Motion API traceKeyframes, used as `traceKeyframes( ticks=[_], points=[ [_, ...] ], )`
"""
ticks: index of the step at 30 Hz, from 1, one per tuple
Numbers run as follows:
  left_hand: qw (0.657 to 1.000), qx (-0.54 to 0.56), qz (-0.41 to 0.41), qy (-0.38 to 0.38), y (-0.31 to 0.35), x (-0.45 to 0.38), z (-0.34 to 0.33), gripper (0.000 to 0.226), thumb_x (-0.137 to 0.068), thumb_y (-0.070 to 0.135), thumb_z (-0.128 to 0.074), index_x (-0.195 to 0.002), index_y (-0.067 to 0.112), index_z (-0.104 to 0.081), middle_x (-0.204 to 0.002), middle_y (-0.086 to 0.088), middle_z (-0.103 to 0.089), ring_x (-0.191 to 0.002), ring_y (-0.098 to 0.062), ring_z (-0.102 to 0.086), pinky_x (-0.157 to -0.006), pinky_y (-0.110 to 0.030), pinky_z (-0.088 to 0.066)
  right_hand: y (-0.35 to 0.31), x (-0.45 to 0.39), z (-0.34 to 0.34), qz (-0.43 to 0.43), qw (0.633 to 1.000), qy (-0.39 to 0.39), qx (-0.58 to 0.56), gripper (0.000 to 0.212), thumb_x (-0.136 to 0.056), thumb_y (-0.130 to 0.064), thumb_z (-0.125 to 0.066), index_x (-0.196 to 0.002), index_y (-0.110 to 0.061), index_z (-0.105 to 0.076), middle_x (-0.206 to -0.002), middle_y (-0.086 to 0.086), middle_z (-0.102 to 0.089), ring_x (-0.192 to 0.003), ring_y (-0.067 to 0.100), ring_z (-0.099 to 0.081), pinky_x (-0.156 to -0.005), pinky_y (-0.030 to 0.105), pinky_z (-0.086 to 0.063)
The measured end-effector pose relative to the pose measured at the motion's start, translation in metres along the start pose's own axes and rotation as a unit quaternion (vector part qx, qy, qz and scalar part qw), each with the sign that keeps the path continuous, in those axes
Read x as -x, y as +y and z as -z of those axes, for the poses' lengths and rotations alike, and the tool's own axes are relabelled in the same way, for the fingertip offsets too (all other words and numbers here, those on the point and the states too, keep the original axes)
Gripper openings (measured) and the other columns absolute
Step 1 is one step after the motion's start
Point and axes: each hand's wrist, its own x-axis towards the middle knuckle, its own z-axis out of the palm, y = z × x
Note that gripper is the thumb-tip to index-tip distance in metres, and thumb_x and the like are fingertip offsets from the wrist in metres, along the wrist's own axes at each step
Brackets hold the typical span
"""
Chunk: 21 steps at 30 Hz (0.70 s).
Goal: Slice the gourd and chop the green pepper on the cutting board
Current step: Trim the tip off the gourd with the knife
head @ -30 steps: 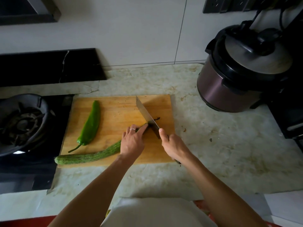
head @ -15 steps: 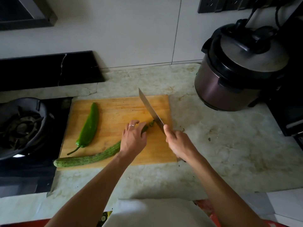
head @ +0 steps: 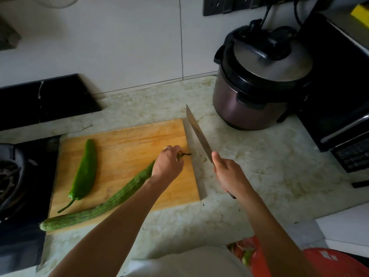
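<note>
While my left hand (head: 167,166) pinches the stem end of the gourd (head: 111,202) to steady it near the right edge of the cutting board (head: 127,144), my right hand (head: 229,174) keeps a closed grip on the knife (head: 197,132), its blade held clear over the counter (head: 249,156). Long, ridged and mottled green, the gourd lies diagonally, whole, its far tip overhanging the board's left corner. Beside it, apart, lies the glossy green pepper (head: 84,170), uncut.

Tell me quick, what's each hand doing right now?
Left hand: pinching the gourd at its stem end.
Right hand: gripping the knife, blade beside the cutting board.
</note>
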Motion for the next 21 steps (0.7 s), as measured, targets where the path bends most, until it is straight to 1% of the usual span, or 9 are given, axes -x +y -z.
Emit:
traceKeyframes(
  ticks=[3, 5, 7, 8, 11, 14, 16, 19, 21],
  points=[
    [0.998, 0.018, -0.049, -0.031, 0.030, -0.003, -0.017, 0.027, -0.091, 0.009, -0.058, -0.115, 0.017, -0.067, -0.108, -0.005, -0.062, -0.095, -0.022, -0.061, -0.076, -0.025, -0.048, 0.013, -0.002, 0.010, -0.008, 1.000, 0.023, 0.009, 0.065, -0.099, -0.063, -0.024, -0.065, -0.017, -0.054, -0.063, -0.002, -0.054, -0.063, 0.015, -0.055, -0.068, 0.032, -0.042],
    [0.997, 0.020, -0.062, -0.052, 0.047, -0.006, -0.031, 0.026, -0.094, 0.012, -0.058, -0.117, 0.019, -0.066, -0.112, -0.004, -0.063, -0.098, -0.020, -0.063, -0.081, -0.027, -0.053, 0.018, -0.002, 0.017, -0.009, 0.999, 0.034, 0.017, 0.060, -0.100, -0.062, -0.024, -0.064, -0.022, -0.054, -0.070, -0.001, -0.059, -0.073, 0.018, -0.059, -0.073, 0.032, -0.042],
    [0.995, 0.015, -0.058, -0.073, 0.056, -0.007, -0.042, 0.027, -0.095, 0.017, -0.062, -0.121, 0.022, -0.064, -0.118, -0.003, -0.064, -0.104, -0.019, -0.063, -0.087, -0.030, -0.054, 0.022, 0.000, 0.021, -0.009, 0.999, 0.042, 0.017, 0.060, -0.101, -0.059, -0.027, -0.063, -0.022, -0.055, -0.069, 0.000, -0.060, -0.072, 0.017, -0.060, -0.072, 0.031, -0.041],
    [0.995, 0.017, -0.055, -0.076, 0.058, -0.006, -0.046, 0.029, -0.095, 0.019, -0.064, -0.123, 0.022, -0.064, -0.120, -0.002, -0.064, -0.106, -0.018, -0.063, -0.088, -0.026, -0.053, 0.024, 0.002, 0.022, -0.009, 0.999, 0.045, 0.019, 0.060, -0.101, -0.058, -0.028, -0.063, -0.021, -0.055, -0.069, 0.000, -0.060, -0.070, 0.015, -0.059, -0.070, 0.031, -0.041],
    [0.996, 0.049, -0.072, -0.027, 0.049, 0.008, -0.038, 0.028, -0.092, 0.016, -0.066, -0.120, 0.018, -0.067, -0.121, -0.003, -0.065, -0.107, -0.017, -0.063, -0.083, -0.017, -0.045, 0.026, 0.006, 0.020, -0.002, 0.999, 0.039, 0.022, 0.062, -0.102, -0.057, -0.029, -0.067, -0.015, -0.058, -0.075, 0.004, -0.066, -0.074, 0.016, -0.062, -0.075, 0.033, -0.046],
    [0.991, 0.069, -0.079, 0.088, 0.015, 0.033, -0.020, 0.027, -0.083, 0.005, -0.072, -0.110, 0.012, -0.073, -0.113, -0.009, -0.067, -0.100, -0.024, -0.065, -0.080, -0.024, -0.048, 0.021, 0.006, 0.011, 0.008, 0.999, 0.009, 0.031, 0.066, -0.103, -0.055, -0.029, -0.069, -0.007, -0.058, -0.075, 0.008, -0.066, -0.073, 0.014, -0.062, -0.089, 0.038, -0.046],
    [0.988, 0.023, -0.019, 0.151, -0.016, 0.046, -0.009, 0.035, -0.080, 0.006, -0.075, -0.114, 0.011, -0.070, -0.115, -0.012, -0.063, -0.104, -0.034, -0.061, -0.085, -0.037, -0.051, 0.017, 0.004, 0.001, 0.018, 0.999, -0.013, 0.033, 0.071, -0.102, -0.058, -0.029, -0.076, 0.001, -0.061, -0.078, 0.013, -0.068, -0.077, 0.021, -0.065, -0.090, 0.039, -0.047],
    [0.985, -0.048, 0.140, 0.091, -0.049, 0.056, 0.003, 0.053, -0.088, 0.026, -0.070, -0.139, 0.017, -0.054, -0.131, -0.011, -0.050, -0.120, -0.035, -0.047, -0.098, -0.049, -0.045, 0.004, 0.003, -0.011, 0.049, 0.997, -0.039, 0.037, 0.072, -0.102, -0.058, -0.030, -0.081, 0.004, -0.062, -0.081, 0.018, -0.068, -0.076, 0.027, -0.065, -0.072, 0.035, -0.048],
    [0.984, -0.037, 0.160, 0.062, -0.061, 0.058, 0.007, 0.053, -0.092, 0.031, -0.066, -0.141, 0.017, -0.052, -0.129, -0.013, -0.051, -0.117, -0.034, -0.048, -0.094, -0.047, -0.047, -0.004, 0.003, -0.019, 0.072, 0.995, -0.053, 0.049, 0.073, -0.101, -0.059, -0.029, -0.079, 0.002, -0.063, -0.079, 0.016, -0.068, -0.073, 0.025, -0.064, -0.072, 0.036, -0.048]
  ],
)
